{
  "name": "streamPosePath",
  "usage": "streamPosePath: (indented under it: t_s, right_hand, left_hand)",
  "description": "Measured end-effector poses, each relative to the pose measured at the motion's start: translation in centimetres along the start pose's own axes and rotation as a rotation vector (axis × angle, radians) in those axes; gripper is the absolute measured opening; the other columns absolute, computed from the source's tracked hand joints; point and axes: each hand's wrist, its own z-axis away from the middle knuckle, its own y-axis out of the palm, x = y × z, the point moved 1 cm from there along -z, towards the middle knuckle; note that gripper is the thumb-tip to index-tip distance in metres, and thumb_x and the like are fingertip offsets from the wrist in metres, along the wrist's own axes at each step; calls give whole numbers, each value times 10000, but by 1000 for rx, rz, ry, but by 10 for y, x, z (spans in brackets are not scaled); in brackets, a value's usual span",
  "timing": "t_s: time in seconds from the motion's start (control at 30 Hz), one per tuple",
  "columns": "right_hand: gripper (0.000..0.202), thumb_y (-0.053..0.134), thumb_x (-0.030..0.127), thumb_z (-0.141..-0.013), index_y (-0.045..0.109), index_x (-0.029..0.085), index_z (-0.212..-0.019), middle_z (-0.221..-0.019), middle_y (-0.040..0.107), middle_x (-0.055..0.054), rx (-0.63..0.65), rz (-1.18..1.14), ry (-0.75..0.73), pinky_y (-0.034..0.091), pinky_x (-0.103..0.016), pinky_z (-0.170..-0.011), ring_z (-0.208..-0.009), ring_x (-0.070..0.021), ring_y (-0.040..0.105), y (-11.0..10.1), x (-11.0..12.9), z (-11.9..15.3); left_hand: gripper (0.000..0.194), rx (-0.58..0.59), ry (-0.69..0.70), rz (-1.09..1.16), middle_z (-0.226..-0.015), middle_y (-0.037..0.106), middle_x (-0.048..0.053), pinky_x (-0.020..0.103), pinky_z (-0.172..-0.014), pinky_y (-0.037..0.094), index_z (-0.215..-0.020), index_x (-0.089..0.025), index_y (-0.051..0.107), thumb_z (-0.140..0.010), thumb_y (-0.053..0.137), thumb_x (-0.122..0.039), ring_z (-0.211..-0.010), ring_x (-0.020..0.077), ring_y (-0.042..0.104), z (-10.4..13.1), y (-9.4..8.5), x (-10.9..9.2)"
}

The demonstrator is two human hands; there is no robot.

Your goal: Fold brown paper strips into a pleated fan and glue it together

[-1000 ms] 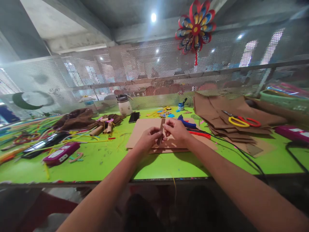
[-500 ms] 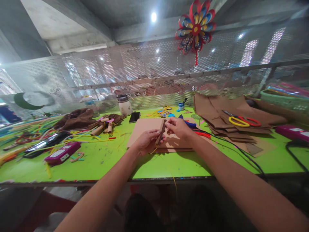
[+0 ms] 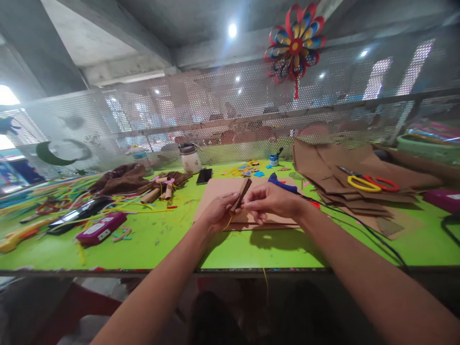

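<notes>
My left hand (image 3: 218,211) is closed around a narrow folded strip of brown paper (image 3: 243,192), which tilts up to the right. Thin yellow string (image 3: 227,223) hangs from the strip's lower end, and a loose length trails over the table edge. Close by on the right, my right hand (image 3: 276,199) has its fingers curled and pinched beside the strip's lower part; what they hold, if anything, is hidden. Both hands are above a flat tan cardboard sheet (image 3: 212,189) on the green table (image 3: 161,251).
Behind my right hand lies a blue-handled tool (image 3: 282,184) with a black cord. Scissors (image 3: 364,183) rest on stacked brown paper (image 3: 330,160). On the left are a phone (image 3: 204,176), small brown paper rolls (image 3: 150,195), a purple power strip (image 3: 101,228) and coloured cords. A jar (image 3: 190,159) stands behind.
My right hand has moved down from the strip's upper end to beside its lower part. The left hand still holds the strip. The whole view has shifted slightly.
</notes>
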Motion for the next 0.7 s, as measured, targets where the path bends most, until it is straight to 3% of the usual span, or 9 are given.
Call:
streamPosePath:
  t_s: [0.1, 0.17, 0.27, 0.37, 0.47, 0.63, 0.7]
  right_hand:
    - [233, 632, 322, -778, 639, 93, -737, -539, 628, 0, 196, 70, 135, 364, -151, -367, -352, -43, 483, 5, 6, 8]
    - [229, 637, 315, -775, 652, 86, -777, -585, 648, -15, 308, 64, 192, 388, -157, -368, -353, -46, 486, 11, 7, 10]
    - [272, 665, 292, -756, 645, 94, -941, -741, 676, -44, 505, -9, 239, 499, -208, -521, -476, -74, 579, 27, 6, 10]
    - [311, 675, 301, -749, 637, 99, -981, -779, 655, -44, 625, -18, 256, 511, -225, -631, -605, -98, 630, 45, 6, 11]
    - [280, 652, 348, -764, 654, 94, -881, -632, 603, -1, 603, 42, 251, 476, -182, -518, -512, -81, 586, 56, 3, 11]
    - [284, 654, 379, -757, 662, 106, -680, -456, 486, 62, 390, 255, 113, 316, -134, -379, -376, -28, 410, 57, -2, 5]
    - [323, 643, 393, -764, 658, 109, -613, -488, 533, 35, 433, 271, 74, 345, -137, -413, -421, -37, 451, 57, -2, 4]
  left_hand:
    - [78, -84, -4, 27, -702, 627, 68, 169, -494, 442, -788, -81, 635, -798, 576, -133, -587, 101, 572, -2, -4, 1]
    - [83, -108, 4, 43, -724, 632, 70, 176, -567, 483, -805, -83, 634, -804, 552, -96, -633, 105, 596, -3, -6, 2]
    - [116, -114, 16, 62, -752, 638, 78, 194, -672, 513, -832, -81, 632, -817, 518, -69, -699, 114, 622, -3, -6, 0]
    - [132, -116, 20, 76, -788, 653, 87, 221, -735, 524, -859, -83, 628, -825, 501, -65, -738, 124, 639, -1, -5, -3]
    - [113, -99, 17, 69, -811, 665, 94, 259, -766, 532, -869, -87, 623, -821, 521, -84, -755, 140, 651, 1, -5, -4]
    - [147, -23, 9, 61, -828, 667, 84, 289, -733, 542, -949, -107, 608, -824, 549, -154, -766, 164, 663, 3, -6, -4]
    - [180, -6, -8, 79, -828, 666, 82, 302, -728, 542, -988, -110, 600, -828, 544, -171, -776, 174, 664, 4, -5, -5]
